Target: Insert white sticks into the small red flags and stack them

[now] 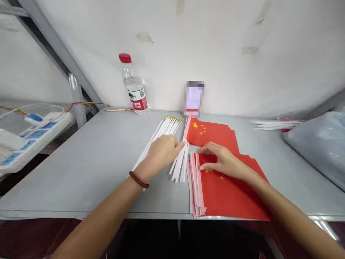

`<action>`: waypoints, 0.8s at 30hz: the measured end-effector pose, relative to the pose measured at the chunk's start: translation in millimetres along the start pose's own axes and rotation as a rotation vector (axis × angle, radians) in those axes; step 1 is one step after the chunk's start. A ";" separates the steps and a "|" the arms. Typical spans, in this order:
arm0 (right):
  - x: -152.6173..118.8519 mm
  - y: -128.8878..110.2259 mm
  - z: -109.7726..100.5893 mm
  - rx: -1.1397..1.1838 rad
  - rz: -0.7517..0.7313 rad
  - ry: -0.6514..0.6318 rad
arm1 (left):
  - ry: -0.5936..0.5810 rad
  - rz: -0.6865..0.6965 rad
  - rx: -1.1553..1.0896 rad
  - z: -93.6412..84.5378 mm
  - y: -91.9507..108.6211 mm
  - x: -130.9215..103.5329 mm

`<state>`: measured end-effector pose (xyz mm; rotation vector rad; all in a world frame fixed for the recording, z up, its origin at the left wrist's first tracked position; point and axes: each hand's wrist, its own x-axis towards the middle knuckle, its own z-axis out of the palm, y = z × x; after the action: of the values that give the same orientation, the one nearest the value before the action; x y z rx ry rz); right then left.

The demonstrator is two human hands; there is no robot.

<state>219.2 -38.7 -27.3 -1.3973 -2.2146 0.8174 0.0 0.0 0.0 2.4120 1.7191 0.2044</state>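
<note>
White sticks with gold tips [153, 138] lie fanned on the grey table, partly under my left hand [165, 149]. That hand's thumb reaches the white sticks of the finished flags [212, 133], whose red cloth lies behind; what its curled fingers hold is hidden. My right hand [219, 160] rests on the stack of red flags with yellow stars [234, 194], thumb and fingers apart near the white-edged sleeves at the stack's left side.
A water bottle [136, 95] with a red cap stands by the wall, and a blurred phone [194, 99] leans there. Power strips [29, 138] are at the left. More white sticks [275, 125] and a grey plastic bag [320, 144] lie right.
</note>
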 end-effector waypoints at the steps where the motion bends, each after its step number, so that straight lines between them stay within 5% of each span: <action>1: 0.8 -0.2 1.4 -0.014 -0.002 -0.002 | 0.030 -0.037 0.021 -2.3 -2.4 1.1; 5: 2.6 -1.8 3.8 -0.064 0.017 -0.013 | 0.049 -0.117 0.124 -7.6 -9.9 3.9; 11: 0.9 -5.2 1.4 -0.094 0.028 -0.015 | -0.093 -0.054 0.237 -1.4 -8.9 2.7; 18: 0.3 -5.6 4.8 -0.063 0.066 -0.018 | 0.008 -0.063 0.227 -0.2 -5.8 1.4; 24: 0.3 -4.0 7.2 0.003 0.050 0.006 | -0.065 -0.070 0.230 -1.5 -11.5 3.3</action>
<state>212.0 -41.6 -30.0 -1.4570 -2.1812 0.8311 -9.9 6.8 -1.0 2.4757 1.8864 -0.0848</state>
